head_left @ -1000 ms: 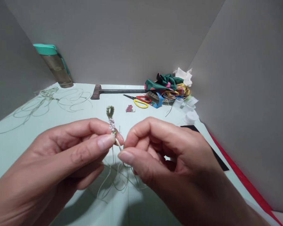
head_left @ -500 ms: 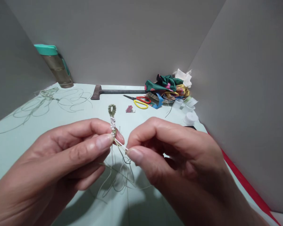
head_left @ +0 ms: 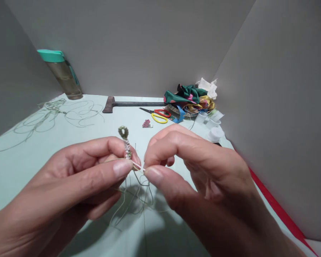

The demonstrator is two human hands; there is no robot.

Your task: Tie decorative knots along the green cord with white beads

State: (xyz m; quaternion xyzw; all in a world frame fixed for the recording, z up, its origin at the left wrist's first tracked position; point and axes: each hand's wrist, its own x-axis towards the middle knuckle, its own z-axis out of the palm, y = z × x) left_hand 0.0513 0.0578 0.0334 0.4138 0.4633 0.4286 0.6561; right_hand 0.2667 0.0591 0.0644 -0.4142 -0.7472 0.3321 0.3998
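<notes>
A small knotted cord braid (head_left: 127,147), green and white with a green loop at its top, stands up from my left hand (head_left: 96,175). The thumb and index finger of that hand pinch its lower end. To the right, my right hand (head_left: 187,175) is closed, thumb against index finger, on the white cord (head_left: 138,165) that runs out of the braid. The cord is stretched straight between both hands. Several loose thin green and white strands (head_left: 135,205) hang below the fingers over the table. The braid's lowest knots are hidden behind the left thumb.
Loose green cord (head_left: 53,109) lies at the left by a bottle with a turquoise lid (head_left: 61,76). An axe (head_left: 109,104), scissors (head_left: 159,116) and a small pink piece (head_left: 146,123) lie ahead. Fabric scraps (head_left: 189,94) and white spools (head_left: 215,134) sit back right.
The braid has tilted and dropped slightly, its loop now lower and further left. My left thumb has shifted a little right, and my right fingers have risen slightly.
</notes>
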